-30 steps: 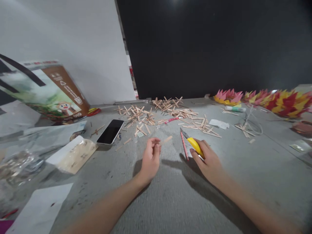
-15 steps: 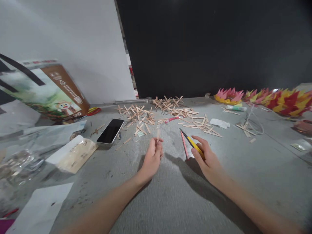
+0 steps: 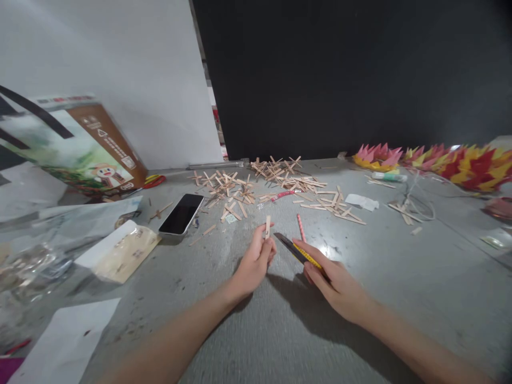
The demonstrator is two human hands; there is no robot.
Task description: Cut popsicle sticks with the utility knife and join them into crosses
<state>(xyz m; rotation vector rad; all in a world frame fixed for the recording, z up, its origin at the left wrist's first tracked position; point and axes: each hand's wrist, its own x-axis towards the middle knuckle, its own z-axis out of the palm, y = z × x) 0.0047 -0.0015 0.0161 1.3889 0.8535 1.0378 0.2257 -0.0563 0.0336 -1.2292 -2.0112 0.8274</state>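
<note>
Heap of wooden sticks (image 3: pixel 236 186), many crossed, on the desk (image 3: pixel 256 336) at upper centre. One held stick (image 3: pixel 268 225) remains single; dark mark on it, no cut discernible. Frame centre: left hand (image 3: pixel 255 258) pinches it between closed fingers. Lower right of centre: right hand (image 3: pixel 338 285) wraps the knife (image 3: pixel 304 256), blade near the stick, apparently not touching.

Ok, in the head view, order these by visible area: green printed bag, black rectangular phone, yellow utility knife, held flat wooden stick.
1. Green printed bag
2. Black rectangular phone
3. Yellow utility knife, partly covered
4. Flat wooden stick, partly covered
</note>
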